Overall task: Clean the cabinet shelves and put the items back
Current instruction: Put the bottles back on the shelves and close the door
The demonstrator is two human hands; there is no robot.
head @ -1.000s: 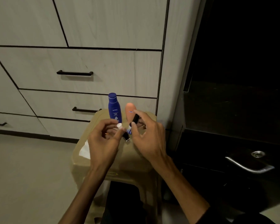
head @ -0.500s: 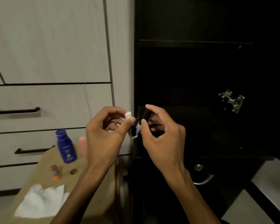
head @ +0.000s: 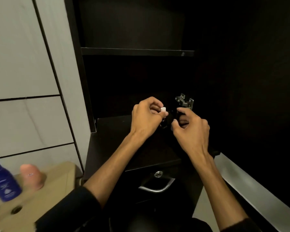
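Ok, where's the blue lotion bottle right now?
Head view, far lower left: the blue lotion bottle stands on the beige stool, just left of the pink bottle.

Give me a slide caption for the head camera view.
Both hands, left hand and right hand, hold small items before the dark cabinet shelf.

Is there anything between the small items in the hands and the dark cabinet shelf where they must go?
Nothing visible. The left hand pinches a small white cap, the right hand grips a small black item, both directly above the bare dark shelf.
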